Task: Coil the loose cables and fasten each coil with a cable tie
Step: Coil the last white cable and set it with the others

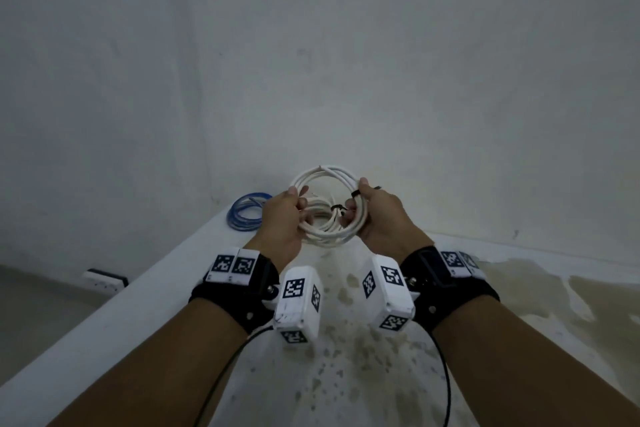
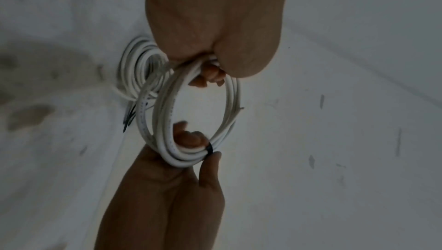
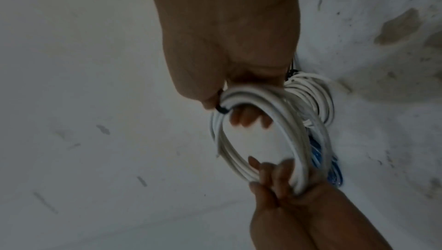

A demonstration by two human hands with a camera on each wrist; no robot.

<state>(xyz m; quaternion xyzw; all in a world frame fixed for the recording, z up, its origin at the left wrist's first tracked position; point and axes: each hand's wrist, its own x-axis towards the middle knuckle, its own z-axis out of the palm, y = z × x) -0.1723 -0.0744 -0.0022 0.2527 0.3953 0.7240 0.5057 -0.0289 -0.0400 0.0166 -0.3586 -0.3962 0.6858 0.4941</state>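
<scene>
I hold a white cable coil up above the table with both hands. My left hand grips its left side, fingers curled through the loop. My right hand grips the right side, thumb tip against a black cable tie that wraps the strands. The right wrist view shows the coil arching from my right hand to my left hand. In the left wrist view my left hand is at the top and my right hand below.
A second white coil with black tie tails lies on the stained white table under the held one. A blue coil lies by the table's far left corner. The wall stands close behind. A white socket strip sits left, below the table edge.
</scene>
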